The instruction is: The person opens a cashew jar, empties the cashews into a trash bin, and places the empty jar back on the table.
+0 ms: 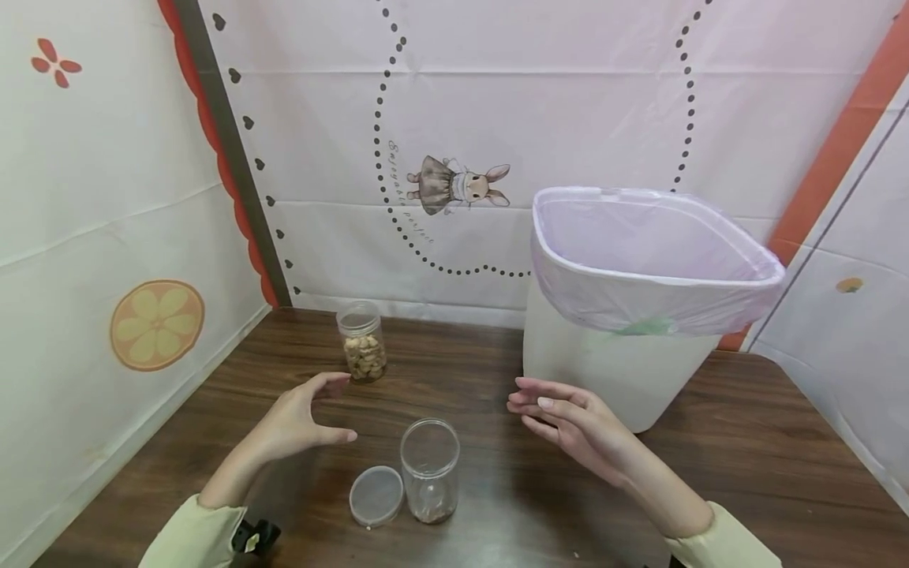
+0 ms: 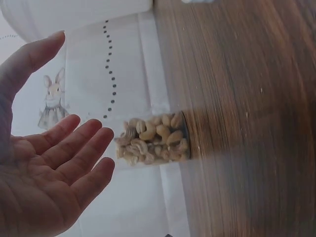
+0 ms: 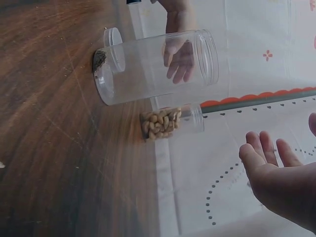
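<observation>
My left hand [image 1: 291,418] hovers over the table's left side, thumb and fingers spread apart, holding nothing. Just beyond its fingertips stands a clear jar of cashews [image 1: 364,355], lidless and a bit over half full; the nuts show closely in the left wrist view [image 2: 153,138]. Nearer the front is a second clear jar [image 1: 430,473], upright and open at the top, with a few dark crumbs at its bottom [image 3: 100,59]. A translucent lid [image 1: 376,495] lies flat beside it on the left. On the right, my right hand [image 1: 575,430] is held in the air, fingers loosely bent and grasping nothing.
A white trash bin [image 1: 596,371] with a pale purple liner [image 1: 653,300] over its rim stands at the back right, close behind my right hand. Printed cloth walls [image 1: 454,102] border the brown wooden table [image 1: 490,521] at the back and sides. Small crumbs dot the tabletop.
</observation>
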Motion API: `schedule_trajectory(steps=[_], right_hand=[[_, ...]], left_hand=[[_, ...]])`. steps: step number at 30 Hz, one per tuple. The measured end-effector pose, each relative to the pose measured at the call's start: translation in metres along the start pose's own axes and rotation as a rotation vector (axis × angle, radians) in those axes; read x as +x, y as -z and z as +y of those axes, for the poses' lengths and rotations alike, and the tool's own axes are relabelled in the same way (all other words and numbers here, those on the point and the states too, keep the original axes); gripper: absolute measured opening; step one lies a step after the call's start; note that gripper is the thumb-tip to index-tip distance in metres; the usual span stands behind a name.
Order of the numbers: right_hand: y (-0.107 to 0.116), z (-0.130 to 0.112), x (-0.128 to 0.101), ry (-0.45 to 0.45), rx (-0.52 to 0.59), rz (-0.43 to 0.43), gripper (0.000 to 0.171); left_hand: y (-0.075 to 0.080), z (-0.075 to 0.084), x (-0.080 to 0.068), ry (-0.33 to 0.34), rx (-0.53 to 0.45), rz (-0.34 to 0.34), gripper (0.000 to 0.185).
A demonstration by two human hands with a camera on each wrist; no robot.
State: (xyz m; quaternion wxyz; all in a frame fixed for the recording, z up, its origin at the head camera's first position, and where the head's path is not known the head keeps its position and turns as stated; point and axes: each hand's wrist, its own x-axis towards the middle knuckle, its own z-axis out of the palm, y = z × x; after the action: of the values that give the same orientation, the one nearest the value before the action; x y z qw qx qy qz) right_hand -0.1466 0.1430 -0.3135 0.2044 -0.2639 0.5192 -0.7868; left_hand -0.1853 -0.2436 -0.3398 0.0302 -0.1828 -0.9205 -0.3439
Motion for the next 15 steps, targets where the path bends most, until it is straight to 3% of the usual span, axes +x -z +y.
schedule_trajectory(steps=[15], right_hand=[[-0.002,0.004,0.036,-0.084,-0.056,0.165,0.029]], left_hand=[[0.005,-0.01,0.008,0.039,-0.02,0.065,0.077]])
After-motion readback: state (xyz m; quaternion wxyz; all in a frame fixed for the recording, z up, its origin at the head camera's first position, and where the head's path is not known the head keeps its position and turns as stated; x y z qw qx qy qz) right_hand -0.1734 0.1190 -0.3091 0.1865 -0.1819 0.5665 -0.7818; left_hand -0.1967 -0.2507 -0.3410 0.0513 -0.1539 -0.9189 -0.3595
